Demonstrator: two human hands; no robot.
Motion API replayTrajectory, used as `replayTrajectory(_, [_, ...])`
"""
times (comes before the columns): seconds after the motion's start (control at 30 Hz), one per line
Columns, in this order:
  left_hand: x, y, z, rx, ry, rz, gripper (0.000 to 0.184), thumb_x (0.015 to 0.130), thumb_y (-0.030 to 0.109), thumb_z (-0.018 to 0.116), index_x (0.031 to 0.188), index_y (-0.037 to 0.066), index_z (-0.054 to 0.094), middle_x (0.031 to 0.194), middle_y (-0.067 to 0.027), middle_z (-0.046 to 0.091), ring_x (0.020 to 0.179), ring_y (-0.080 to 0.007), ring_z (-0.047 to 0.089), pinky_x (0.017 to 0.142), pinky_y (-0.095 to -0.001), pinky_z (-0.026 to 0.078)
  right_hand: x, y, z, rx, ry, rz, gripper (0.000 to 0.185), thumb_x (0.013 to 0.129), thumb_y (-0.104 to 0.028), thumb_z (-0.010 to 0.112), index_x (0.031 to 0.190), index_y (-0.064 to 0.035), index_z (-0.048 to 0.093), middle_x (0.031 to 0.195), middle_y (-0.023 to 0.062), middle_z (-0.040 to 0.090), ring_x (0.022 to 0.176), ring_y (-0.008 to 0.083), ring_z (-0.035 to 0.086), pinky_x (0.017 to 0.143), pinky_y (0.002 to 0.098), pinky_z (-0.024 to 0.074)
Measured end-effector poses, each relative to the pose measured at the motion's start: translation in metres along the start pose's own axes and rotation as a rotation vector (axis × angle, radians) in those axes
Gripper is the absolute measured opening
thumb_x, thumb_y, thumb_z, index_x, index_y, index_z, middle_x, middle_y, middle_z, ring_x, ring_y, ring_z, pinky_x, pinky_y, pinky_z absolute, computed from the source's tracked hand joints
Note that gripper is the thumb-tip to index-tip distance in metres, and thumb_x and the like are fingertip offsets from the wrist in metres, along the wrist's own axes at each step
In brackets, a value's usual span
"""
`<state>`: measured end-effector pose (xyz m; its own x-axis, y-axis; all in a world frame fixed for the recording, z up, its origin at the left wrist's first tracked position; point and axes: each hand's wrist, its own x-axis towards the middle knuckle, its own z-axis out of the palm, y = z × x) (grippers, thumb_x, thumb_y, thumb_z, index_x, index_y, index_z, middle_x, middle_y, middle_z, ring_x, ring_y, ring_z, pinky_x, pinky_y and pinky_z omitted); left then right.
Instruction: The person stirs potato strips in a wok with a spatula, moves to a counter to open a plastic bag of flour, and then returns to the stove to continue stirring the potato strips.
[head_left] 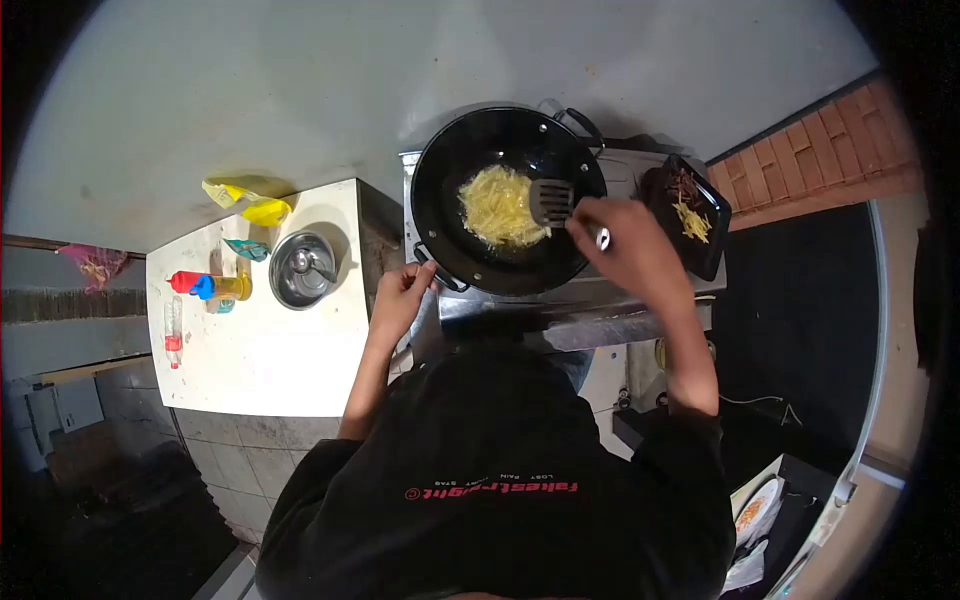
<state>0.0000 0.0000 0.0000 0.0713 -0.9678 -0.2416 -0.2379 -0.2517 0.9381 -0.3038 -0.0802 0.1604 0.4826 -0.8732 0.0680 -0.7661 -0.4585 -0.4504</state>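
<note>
A black wok (pixel 445 165) sits on the metal stove (pixel 625 168). In its middle lies a heap of pale yellow strips (pixel 495 208) in shiny liquid that looks like oil. My right hand (pixel 622 238) is closed round the handle of a slotted spatula (pixel 551 203), whose dark blade touches the right side of the heap. At the wok's near left, my left hand (pixel 403 292) grips the wok's loop handle (pixel 452 284) between thumb and fingers. Another loop handle (pixel 583 124) stands out at the wok's far right.
Right of the wok, a black tray (pixel 710 262) bears yellow strips and dark reddish pieces. On the white table (pixel 270 370) at left stand a steel bowl (pixel 303 270) with a utensil inside, a red bottle (pixel 185 281), a blue-capped bottle (pixel 228 287) and a yellow packet (pixel 262 208). A wall rises behind.
</note>
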Motion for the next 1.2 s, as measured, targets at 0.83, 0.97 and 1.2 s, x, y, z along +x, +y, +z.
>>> replayTrajectory(0.83, [0.0,-0.002,-0.001,0.013,-0.04,-0.006,0.048,0.103,0.036,0.063,0.071,0.0,0.066,0.059,0.0027,0.048,0.06,-0.0062,0.04,0.057,-0.029,0.031,0.038,0.013,0.003,0.175,0.108,0.098,0.02,0.087,-0.019,0.067,0.092,-0.0005,0.072,0.075,0.0226,0.067,0.077,0.0418,0.068,0.077,0.0457,0.0534])
replayTrajectory(0.97, [0.0,-0.003,-0.002,-0.013,-0.035,-0.011,0.049,0.103,0.036,0.063,0.07,0.0,0.065,0.059,0.0034,0.046,0.059,-0.0061,0.039,0.056,-0.0291,0.029,0.036,0.003,-0.003,0.172,0.077,0.057,0.017,0.088,-0.017,0.066,0.094,-0.0011,0.07,0.078,0.0211,0.068,0.075,0.0402,0.068,0.075,0.0441,0.053])
replayTrajectory(1.2, [0.001,-0.005,0.0,-0.02,-0.033,0.011,0.048,0.103,0.035,0.063,0.07,0.0,0.065,0.059,0.004,0.046,0.059,-0.0053,0.037,0.056,-0.0286,0.027,0.033,0.005,0.034,0.461,0.195,0.095,0.014,0.091,-0.012,0.064,0.093,0.0016,0.068,0.079,0.0175,0.069,0.071,0.0272,0.072,0.068,0.0321,0.0521])
